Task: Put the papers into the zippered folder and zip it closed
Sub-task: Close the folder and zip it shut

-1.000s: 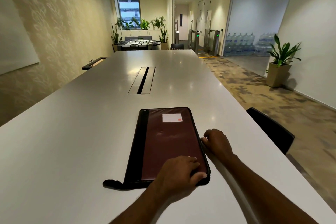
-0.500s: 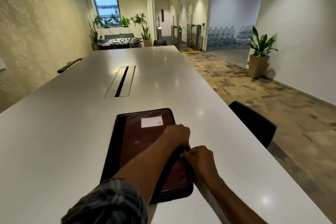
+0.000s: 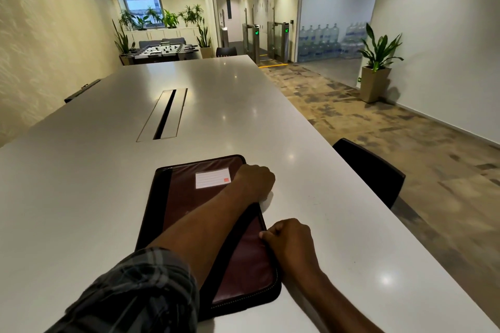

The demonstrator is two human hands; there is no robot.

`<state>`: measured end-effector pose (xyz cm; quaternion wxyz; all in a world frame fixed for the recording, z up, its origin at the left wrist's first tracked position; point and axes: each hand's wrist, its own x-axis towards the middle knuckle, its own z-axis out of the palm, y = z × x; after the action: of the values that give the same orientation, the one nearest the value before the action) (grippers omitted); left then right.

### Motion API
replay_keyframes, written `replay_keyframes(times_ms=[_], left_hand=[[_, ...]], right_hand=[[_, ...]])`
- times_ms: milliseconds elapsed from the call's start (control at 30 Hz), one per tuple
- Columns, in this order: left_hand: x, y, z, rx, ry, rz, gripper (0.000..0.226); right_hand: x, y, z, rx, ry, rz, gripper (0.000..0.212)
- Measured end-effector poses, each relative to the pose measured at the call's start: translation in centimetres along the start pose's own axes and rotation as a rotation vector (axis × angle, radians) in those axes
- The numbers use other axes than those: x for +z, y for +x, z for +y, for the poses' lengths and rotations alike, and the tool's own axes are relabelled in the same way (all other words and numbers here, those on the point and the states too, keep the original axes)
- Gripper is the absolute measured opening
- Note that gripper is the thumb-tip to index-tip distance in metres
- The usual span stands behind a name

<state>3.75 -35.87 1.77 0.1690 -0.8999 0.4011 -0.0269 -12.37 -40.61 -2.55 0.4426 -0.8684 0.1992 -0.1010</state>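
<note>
A dark maroon zippered folder (image 3: 189, 205) with black edging and a white label lies flat on the white table (image 3: 81, 197). My left arm crosses over it, and my left hand (image 3: 254, 181) grips the folder's right edge near the far corner, fingers curled where the zipper runs; the pull itself is hidden under them. Nearer to me, my right hand (image 3: 290, 240) pinches the same right edge with curled fingers. No papers are visible.
A cable slot (image 3: 165, 113) is set into the table's middle beyond the folder. A black chair (image 3: 373, 173) stands at the table's right side. Beyond lie carpeted floor, a potted plant (image 3: 377, 62) and a foosball table (image 3: 165, 51).
My left hand has slid along the folder's right edge from beside my right hand toward the far corner. My right hand has stayed on the near part of that edge.
</note>
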Motion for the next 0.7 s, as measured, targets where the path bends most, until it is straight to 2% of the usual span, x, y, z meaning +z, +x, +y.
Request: replay_keyframes(times_ms=[433, 700], left_hand=[[2.9, 5.3, -5.5, -0.25, -0.055, 0.216, 0.02], [4.1, 7.1, -7.1, -0.349, -0.293, 0.212, 0.018]], right_hand=[[-0.1, 0.2, 0.1, 0.011, -0.074, -0.019, 0.031], [-0.2, 0.5, -0.1, 0.032, -0.119, -0.069, 0.025]])
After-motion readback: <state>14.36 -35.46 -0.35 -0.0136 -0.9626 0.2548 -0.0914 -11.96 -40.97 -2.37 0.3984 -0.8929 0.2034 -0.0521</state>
